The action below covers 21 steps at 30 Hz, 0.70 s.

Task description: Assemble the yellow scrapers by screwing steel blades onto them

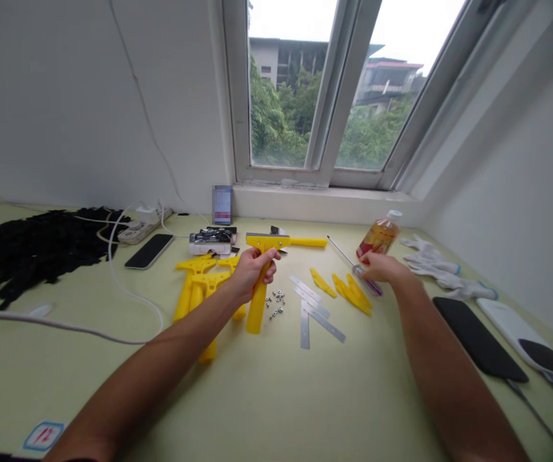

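Observation:
My left hand (253,274) grips the upright stem of a yellow plastic T-shaped part (258,301), whose long crossbar points right. Several similar yellow parts (194,285) lie just left of it. My right hand (385,268) is shut on a screwdriver (344,253), with its steel shaft pointing up and left and its pinkish handle (373,286) showing below my fingers. Between my hands lie small metal fittings (275,303), flat steel strips (312,309) and small yellow pieces (351,294).
A drinks bottle (379,235) stands behind my right hand, with white gloves (437,266) to its right. A phone (149,250), power strip (144,224), white cable (127,295), electronic device (212,242) and black scraps (31,250) lie on the pale green desk (276,398).

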{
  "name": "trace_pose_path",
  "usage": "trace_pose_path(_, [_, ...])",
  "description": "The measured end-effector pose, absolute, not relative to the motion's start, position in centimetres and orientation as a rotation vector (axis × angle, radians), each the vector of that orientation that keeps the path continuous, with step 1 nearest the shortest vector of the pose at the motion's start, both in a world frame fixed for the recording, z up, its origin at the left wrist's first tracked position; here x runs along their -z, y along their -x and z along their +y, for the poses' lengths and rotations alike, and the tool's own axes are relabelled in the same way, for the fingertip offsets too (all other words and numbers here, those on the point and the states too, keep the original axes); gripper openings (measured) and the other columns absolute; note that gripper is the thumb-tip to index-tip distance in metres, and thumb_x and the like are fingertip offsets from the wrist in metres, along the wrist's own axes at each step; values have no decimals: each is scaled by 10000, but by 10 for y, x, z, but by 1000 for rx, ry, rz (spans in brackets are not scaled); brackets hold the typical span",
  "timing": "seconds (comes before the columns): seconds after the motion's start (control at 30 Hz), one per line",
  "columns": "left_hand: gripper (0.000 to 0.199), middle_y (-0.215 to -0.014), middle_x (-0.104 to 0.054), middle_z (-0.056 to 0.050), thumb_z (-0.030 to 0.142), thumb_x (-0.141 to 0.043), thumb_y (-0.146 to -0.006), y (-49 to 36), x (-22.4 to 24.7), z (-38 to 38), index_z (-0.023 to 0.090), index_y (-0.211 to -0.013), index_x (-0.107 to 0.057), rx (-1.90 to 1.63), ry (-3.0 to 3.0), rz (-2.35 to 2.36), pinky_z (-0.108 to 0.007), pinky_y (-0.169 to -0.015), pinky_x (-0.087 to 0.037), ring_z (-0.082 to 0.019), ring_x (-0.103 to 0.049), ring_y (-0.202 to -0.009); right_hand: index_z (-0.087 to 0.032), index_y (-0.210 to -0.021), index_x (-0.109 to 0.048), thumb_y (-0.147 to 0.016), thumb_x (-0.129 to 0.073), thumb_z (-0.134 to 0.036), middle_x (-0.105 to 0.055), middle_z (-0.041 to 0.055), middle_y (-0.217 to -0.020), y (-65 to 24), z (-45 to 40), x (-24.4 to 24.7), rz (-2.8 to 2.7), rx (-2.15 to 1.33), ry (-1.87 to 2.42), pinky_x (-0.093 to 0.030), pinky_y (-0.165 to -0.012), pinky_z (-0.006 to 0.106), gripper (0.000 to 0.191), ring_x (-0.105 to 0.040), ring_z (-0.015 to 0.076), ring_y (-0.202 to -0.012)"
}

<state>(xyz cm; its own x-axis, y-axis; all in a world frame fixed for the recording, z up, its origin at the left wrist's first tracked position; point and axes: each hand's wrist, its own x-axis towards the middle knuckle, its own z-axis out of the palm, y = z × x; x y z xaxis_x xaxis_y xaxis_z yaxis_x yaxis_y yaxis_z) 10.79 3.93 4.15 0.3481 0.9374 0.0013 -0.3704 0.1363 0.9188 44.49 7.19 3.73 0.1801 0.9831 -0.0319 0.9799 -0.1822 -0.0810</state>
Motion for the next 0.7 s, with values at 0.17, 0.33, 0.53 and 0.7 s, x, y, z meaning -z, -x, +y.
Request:
trace_pose_path(0.17, [270, -468, -425, 69, 370, -702, -789, -108, -44, 38, 129, -792, -580, -1075, -1028, 662, -180, -410, -250, -29, -339, -381, -168, -636, -683, -612, -739, -192, -691, 74, -643, -470, 71, -33, -2049, -400, 2447, -476, -562, 296, 65, -669, 227, -607])
trace_pose_path(0.33, [273, -467, -429, 68, 373, -700, -792, -108, -44, 37, 129, -793, -578, -1078, -1039, 676, -179, -407, -250, -29, -344, -378, -176, -879, -720, -793, -612, -278, -733, 122, -896, -460, 65, -63, -1974, -201, 2260, -498, -736, 325, 172, -687, 252, -847])
trace_pose_path(0.53, [282, -468, -430, 63, 375, -714, -773, -110, -47, 34, 131, -782, -573, -1086, -1043, 697, -179, -400, -248, -32, -352, -382, -210, -1013, -616, -780, -708, -461, -696, 71, -897, -418, 28, -114, -1410, 377, 1331, -547, -619, 347, 354, -676, 211, -702])
trace_pose_path(0.7, [273, -476, -433, 58, 368, -713, -775, -111, -49, 31, 133, -773, -575, -1081, -1044, 692, -185, -397, -255, -36, -367, -381, -225, -962, -482, -830, -701, -382, -723, 35, -838, -383, -4, -138, -1381, -13, 669, -455, -361, 227, 300, -655, 152, -507])
